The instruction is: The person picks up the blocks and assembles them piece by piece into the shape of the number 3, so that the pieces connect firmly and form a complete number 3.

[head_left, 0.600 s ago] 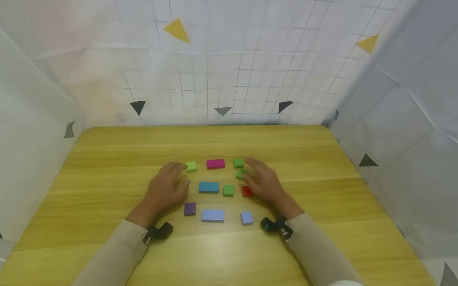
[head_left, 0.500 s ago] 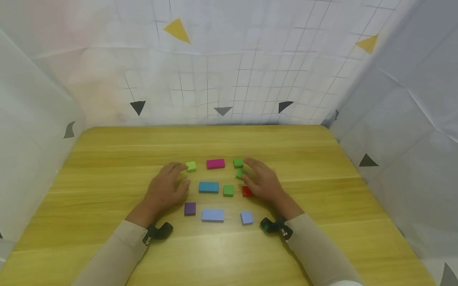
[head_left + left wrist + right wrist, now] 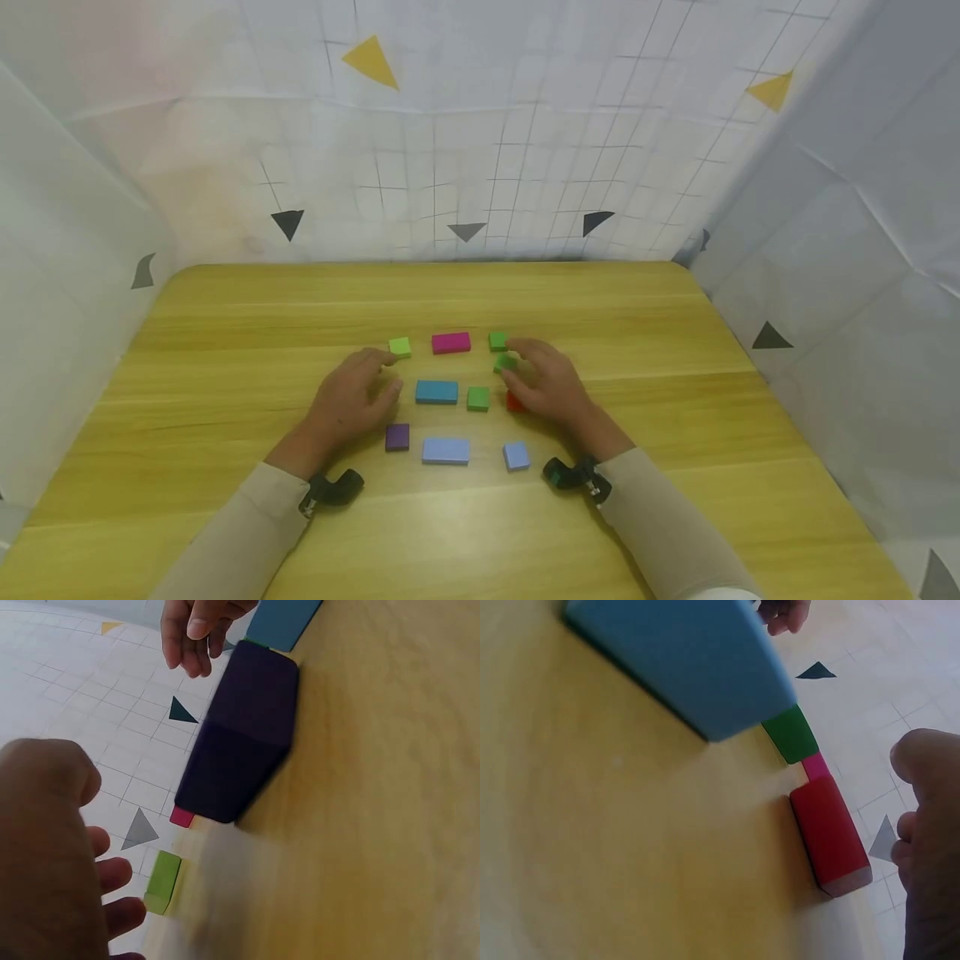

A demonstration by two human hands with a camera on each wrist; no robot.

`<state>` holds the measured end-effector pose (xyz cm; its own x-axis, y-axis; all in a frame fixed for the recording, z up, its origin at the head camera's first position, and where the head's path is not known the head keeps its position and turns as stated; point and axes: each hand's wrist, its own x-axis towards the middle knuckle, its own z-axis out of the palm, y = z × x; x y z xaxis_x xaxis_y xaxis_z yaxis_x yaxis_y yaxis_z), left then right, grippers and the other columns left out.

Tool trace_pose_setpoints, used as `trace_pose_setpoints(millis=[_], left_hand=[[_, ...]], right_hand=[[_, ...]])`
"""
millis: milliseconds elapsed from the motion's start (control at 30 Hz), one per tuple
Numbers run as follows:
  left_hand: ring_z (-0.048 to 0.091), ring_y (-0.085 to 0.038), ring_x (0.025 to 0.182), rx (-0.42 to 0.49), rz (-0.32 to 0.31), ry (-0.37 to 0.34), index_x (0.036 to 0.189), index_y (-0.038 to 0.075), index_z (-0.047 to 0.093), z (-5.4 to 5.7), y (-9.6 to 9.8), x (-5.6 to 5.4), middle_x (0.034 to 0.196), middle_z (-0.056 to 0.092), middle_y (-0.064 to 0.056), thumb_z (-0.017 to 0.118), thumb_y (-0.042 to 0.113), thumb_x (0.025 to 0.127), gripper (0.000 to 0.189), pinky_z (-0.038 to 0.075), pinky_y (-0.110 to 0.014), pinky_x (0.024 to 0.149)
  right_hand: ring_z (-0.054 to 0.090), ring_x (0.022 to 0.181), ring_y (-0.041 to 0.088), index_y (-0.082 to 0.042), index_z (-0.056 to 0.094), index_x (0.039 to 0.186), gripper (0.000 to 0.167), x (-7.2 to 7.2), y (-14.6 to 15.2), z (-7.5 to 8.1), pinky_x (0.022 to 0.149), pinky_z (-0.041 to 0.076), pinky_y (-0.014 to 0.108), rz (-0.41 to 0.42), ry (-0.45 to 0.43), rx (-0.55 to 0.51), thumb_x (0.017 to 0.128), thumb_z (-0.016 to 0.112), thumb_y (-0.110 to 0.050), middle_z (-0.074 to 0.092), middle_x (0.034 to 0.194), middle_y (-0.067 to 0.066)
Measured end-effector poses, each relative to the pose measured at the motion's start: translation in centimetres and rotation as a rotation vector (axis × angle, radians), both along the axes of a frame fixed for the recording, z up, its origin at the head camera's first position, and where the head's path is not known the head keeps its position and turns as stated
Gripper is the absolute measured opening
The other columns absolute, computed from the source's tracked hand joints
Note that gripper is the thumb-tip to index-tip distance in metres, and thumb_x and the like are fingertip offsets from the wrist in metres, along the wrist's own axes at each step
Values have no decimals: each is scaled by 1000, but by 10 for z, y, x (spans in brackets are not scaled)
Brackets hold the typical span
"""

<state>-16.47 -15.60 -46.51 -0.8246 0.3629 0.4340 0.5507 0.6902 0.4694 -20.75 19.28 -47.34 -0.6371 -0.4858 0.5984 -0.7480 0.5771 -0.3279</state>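
Note:
My left hand (image 3: 352, 396) hovers at the left of the blocks with fingers relaxed and nothing in its grasp. Its fingertips are right by a lime block (image 3: 400, 347); a purple block (image 3: 397, 437) lies below its thumb and looms large in the left wrist view. On the other side, my right hand (image 3: 551, 385) spreads thumb and fingers loosely over a green block (image 3: 505, 362), which its thumb partly overlaps. Beyond those fingers sits another green block (image 3: 498, 342). A red block (image 3: 830, 836) lies under the right hand, partly hidden in the head view.
Between the hands lie a magenta block (image 3: 451, 342), a blue block (image 3: 437, 392) and a third green block (image 3: 477, 398). Nearer are a long light-blue block (image 3: 446, 451) and a small light-blue block (image 3: 516, 456). White sheeting (image 3: 465, 167) surrounds the wooden table (image 3: 465, 533).
The left hand's fingers have dropped slightly towards me, and its thumb has shifted a little right. My right hand has moved slightly left over the green block. The blocks stay in place.

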Motion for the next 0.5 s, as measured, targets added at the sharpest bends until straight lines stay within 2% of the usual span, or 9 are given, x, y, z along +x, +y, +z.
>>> trace_pose_setpoints(millis=[133, 300, 500], left_hand=[[63, -24, 107, -9, -6, -3, 119, 6, 65, 0, 1, 1, 117, 67, -6, 61, 30, 95, 34, 53, -44, 92], [60, -22, 115, -38, 8, -48, 114, 11, 70, 0, 2, 3, 117, 69, -2, 62, 32, 94, 30, 51, -43, 98], [61, -19, 113, -48, 4, -87, 112, 14, 70, 0, 3, 4, 115, 69, 1, 64, 34, 94, 28, 51, -40, 97]], right_hand=[[67, 107, 25, -4, 69, 117, 37, 2, -3, 0, 91, 55, 43, 33, 13, 2, 88, 71, -28, 72, 113, 8], [70, 98, 22, -7, 73, 105, 28, 2, -7, 0, 87, 57, 38, 100, 49, -8, 84, 76, -24, 74, 102, 6], [70, 94, 19, -6, 73, 101, 25, 2, -7, 1, 85, 58, 35, 151, 41, 2, 83, 76, -22, 74, 98, 4]])
